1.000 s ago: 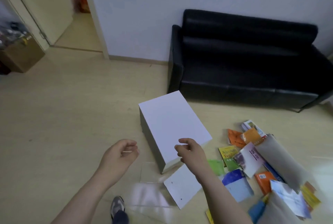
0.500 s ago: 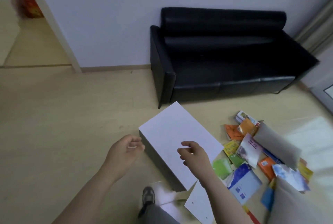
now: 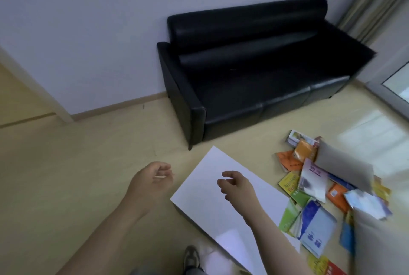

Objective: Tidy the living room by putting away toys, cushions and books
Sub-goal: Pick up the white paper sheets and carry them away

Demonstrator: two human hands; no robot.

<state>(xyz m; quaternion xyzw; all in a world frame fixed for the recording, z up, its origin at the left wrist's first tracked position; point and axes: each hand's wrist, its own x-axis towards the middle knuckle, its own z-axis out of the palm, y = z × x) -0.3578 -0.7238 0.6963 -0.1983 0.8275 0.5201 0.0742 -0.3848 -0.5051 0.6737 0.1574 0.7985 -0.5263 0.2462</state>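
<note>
A white box [image 3: 212, 203] with a flat top stands on the floor in front of me. My right hand [image 3: 236, 187] hovers over its top with fingers loosely curled, holding nothing. My left hand [image 3: 151, 180] hangs to the left of the box, fingers loosely curled and empty. Several colourful books [image 3: 314, 186] lie scattered on the floor to the right of the box, among them a blue and white one [image 3: 315, 229]. A grey cushion [image 3: 345, 166] lies on top of the book pile.
A black leather sofa [image 3: 254, 71] stands against the white wall behind the box. A curtain [image 3: 376, 0] and a glass door frame [image 3: 389, 88] are at the far right. My shoe [image 3: 191, 258] is at the bottom. A doorway opens at the far left.
The view has swung right and closer to the box, so the sofa sits higher and more to the right. Both hands stay in much the same pose over and beside the box.
</note>
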